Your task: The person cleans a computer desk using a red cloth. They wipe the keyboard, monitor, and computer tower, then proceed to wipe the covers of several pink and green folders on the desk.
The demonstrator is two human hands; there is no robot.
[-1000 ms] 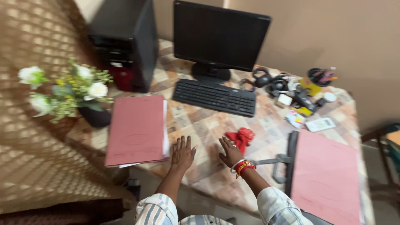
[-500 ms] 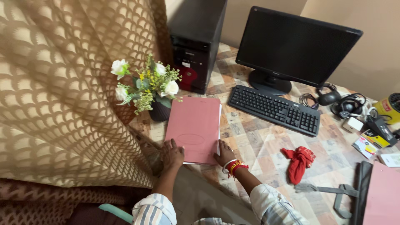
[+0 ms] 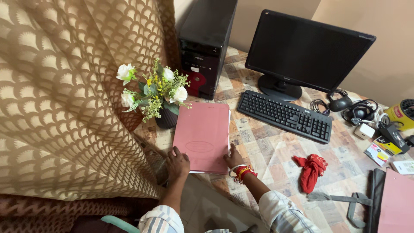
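Observation:
A pink paper folder [image 3: 202, 133] lies flat on the patterned desk [image 3: 263, 151], just in front of a small vase of white and yellow flowers [image 3: 157, 92]. My left hand [image 3: 177, 162] rests at the folder's near left corner, fingers touching its edge. My right hand [image 3: 234, 159], with red and gold bangles on the wrist, grips the folder's near right corner. A red cloth [image 3: 311, 170] lies crumpled on the desk to the right of my right arm.
A black computer tower [image 3: 207, 43], monitor [image 3: 304, 54] and keyboard [image 3: 284, 115] stand behind the folder. Cables, headphones and small boxes clutter the far right. A second pink folder [image 3: 394, 203] lies at the right edge. A brown patterned curtain [image 3: 64, 99] hangs on the left.
The view has swung left across the desk. Both hands went from the bare desk near the red cloth to the near edge of the pink folder by the flowers.

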